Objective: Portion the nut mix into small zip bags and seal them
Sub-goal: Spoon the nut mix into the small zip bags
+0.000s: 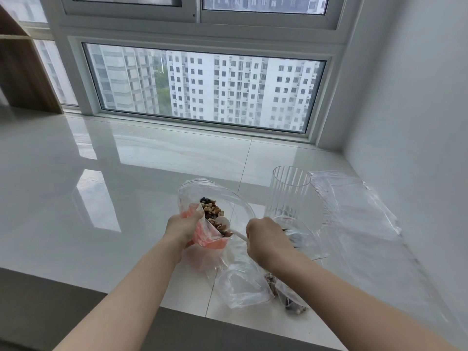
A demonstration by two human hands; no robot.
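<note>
Nut-mix bag [215,198] is gripped at its rim by left hand [183,228], white spoon [228,226] pinched by right hand [266,240] — ribbed glass [288,196] just beside, glossy sill [126,173] open leftward.

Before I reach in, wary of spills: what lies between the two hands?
Head view: a white spoon loaded with nut mix, spanning from the right hand toward the left hand.

Soft, bright daylight enters through the window [202,89] ahead. The glossy counter [126,173] mirrors pale window glare. Shadows are faint. Wide-angle distortion bends the edges; focus stays fairly sharp.
</note>
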